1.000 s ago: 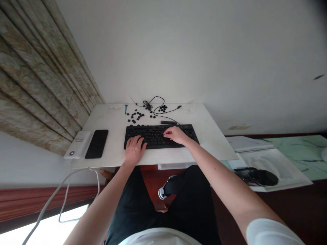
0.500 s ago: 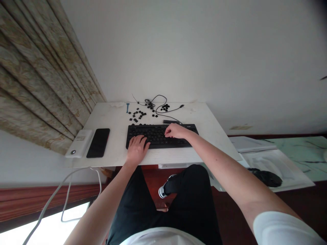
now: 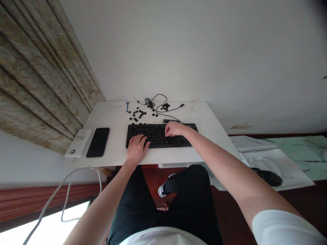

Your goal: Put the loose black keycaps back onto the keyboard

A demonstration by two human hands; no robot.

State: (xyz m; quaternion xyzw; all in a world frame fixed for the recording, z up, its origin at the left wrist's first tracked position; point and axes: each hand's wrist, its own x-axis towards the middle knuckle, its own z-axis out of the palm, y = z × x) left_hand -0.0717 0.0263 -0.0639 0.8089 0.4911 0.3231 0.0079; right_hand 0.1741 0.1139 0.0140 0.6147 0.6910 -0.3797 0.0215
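A black keyboard (image 3: 158,141) lies along the front of the white table. On its left end rests my left hand (image 3: 137,147), fingers spread over the keys. My right hand (image 3: 173,129) is over the keys right of the middle, thumb and fingers pinched together. What the pinch holds, if anything, is hidden. Behind the keyboard, several loose black keycaps (image 3: 136,119) are scattered to the left. A smaller cluster of keycaps (image 3: 166,106) sits farther right, by the coiled black cable (image 3: 150,103). A short black stick-like thing (image 3: 167,121) lies just behind the keyboard.
At the back left lies a small blue tool (image 3: 127,107). A black phone (image 3: 98,142) and a white box-like device (image 3: 78,143) with a cable are on the left. Right of the table (image 3: 214,136), a black object (image 3: 269,177) lies on a lower white surface. A wall stands behind.
My right hand has shifted very slightly away from me over the keyboard, still pinched. My left hand stays in place.
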